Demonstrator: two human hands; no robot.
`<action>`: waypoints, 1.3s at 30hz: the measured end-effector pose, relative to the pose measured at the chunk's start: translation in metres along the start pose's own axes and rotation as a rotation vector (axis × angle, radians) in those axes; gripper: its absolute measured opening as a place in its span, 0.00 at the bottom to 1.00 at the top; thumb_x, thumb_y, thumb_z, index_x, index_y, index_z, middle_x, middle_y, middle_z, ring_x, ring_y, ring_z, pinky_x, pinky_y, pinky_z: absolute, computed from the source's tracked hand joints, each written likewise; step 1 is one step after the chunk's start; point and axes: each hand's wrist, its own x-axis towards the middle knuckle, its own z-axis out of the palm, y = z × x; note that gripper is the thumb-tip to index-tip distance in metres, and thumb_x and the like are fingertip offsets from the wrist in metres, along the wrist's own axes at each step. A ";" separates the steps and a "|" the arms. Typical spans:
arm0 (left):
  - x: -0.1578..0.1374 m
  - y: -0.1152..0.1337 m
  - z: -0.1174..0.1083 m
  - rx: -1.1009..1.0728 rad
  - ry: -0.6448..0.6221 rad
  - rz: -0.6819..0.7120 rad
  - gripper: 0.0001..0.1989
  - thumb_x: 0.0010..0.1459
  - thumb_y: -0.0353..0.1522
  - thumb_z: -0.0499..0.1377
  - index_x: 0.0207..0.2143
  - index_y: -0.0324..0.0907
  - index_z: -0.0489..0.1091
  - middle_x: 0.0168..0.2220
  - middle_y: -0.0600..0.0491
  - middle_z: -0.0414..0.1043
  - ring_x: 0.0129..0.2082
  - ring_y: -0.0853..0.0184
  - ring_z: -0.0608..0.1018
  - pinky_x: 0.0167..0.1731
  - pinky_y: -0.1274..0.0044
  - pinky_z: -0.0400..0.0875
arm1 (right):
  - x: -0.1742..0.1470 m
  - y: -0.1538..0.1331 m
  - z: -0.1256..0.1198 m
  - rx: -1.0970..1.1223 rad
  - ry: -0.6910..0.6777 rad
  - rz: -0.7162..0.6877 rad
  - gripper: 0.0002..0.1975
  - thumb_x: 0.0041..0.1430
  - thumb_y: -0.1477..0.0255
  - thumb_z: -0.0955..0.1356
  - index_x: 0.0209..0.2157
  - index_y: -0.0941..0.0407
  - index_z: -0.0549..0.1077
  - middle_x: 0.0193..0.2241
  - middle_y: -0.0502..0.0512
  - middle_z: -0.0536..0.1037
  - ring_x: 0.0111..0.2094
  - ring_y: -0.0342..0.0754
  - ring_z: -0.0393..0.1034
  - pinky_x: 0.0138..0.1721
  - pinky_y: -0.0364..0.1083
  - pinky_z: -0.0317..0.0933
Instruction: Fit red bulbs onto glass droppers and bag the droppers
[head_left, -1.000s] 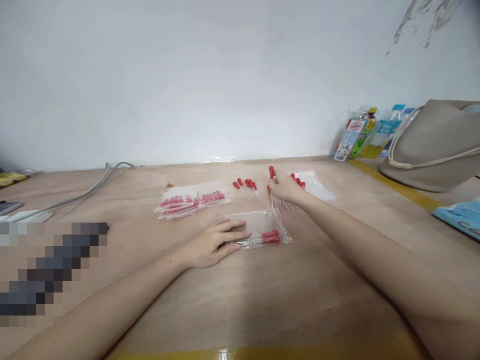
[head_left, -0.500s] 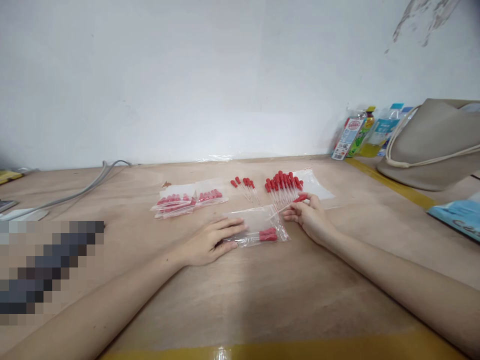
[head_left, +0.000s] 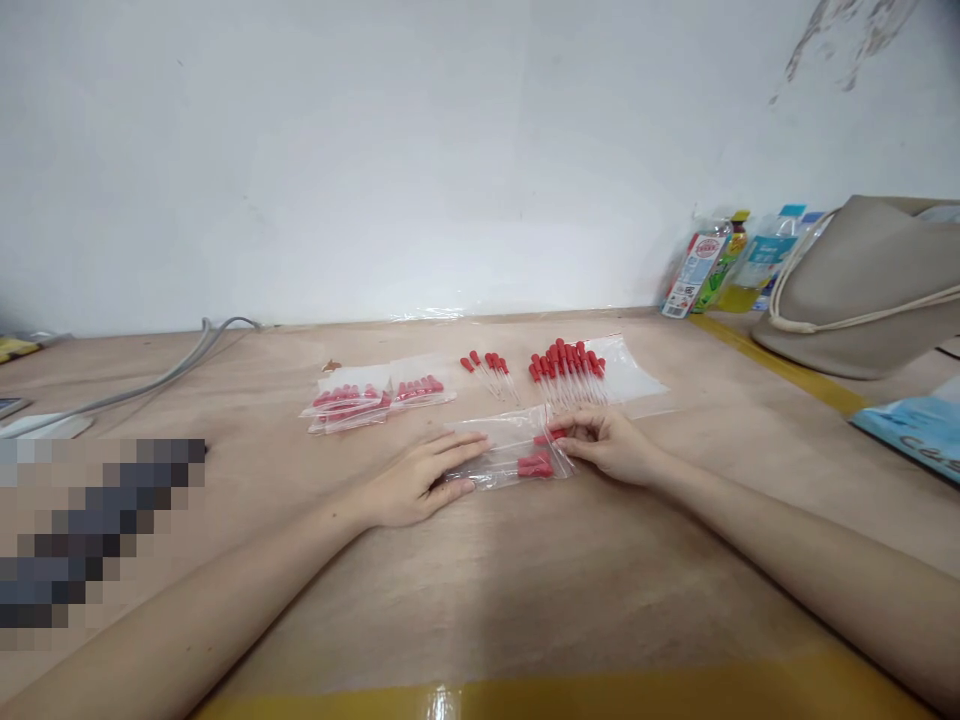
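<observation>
A clear zip bag (head_left: 499,432) lies flat on the wooden table, its mouth facing right. Red-bulbed droppers (head_left: 535,465) rest inside it near the mouth. My left hand (head_left: 420,480) lies over the bag's left end, fingers stretched out. With my right hand (head_left: 604,443) closed at the bag's mouth, I pinch the red bulb of another dropper (head_left: 551,437), whose clear stem is inside the bag. Behind the bag are a few loose droppers (head_left: 491,365) and a larger pile of droppers (head_left: 566,365), the pile lying on another clear bag (head_left: 630,370).
Filled bags of droppers (head_left: 349,405) lie at the left back. A grey cable (head_left: 172,370) runs along the left side. Drink bottles (head_left: 765,260), a beige bag (head_left: 862,290) and a blue packet (head_left: 911,430) stand or lie on the right. A white wall closes off the back.
My right hand has moved left and slightly down to the bag's mouth, sliding the dropper's stem into the bag. My left hand has stayed in place.
</observation>
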 end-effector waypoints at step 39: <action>0.000 -0.002 0.002 -0.004 -0.011 0.034 0.21 0.62 0.36 0.47 0.58 0.49 0.53 0.60 0.52 0.53 0.58 0.62 0.58 0.57 0.64 0.51 | 0.112 -0.034 0.030 -0.699 0.222 0.123 0.17 0.47 0.74 0.66 0.41 0.64 0.69 0.37 0.65 0.75 0.38 0.52 0.69 0.36 0.45 0.60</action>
